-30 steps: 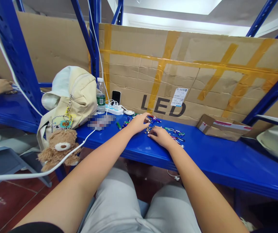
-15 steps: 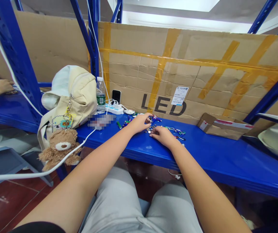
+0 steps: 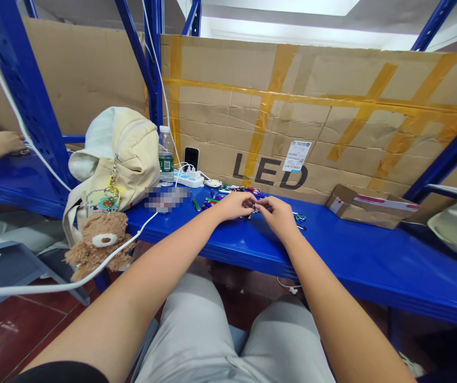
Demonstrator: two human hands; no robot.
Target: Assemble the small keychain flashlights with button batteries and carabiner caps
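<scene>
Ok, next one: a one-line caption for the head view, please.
Left hand and right hand meet fingertip to fingertip above small coloured clips on a blue shelf, taped cardboard behind.

Bare shelf (image 3: 352,255) between clips (image 3: 212,201) and box (image 3: 367,208) — bag (image 3: 127,154), bottle (image 3: 166,157) leftward

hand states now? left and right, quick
left hand: pinched shut on a small part, too small to identify.
right hand: pinched shut on the same small part.
</scene>
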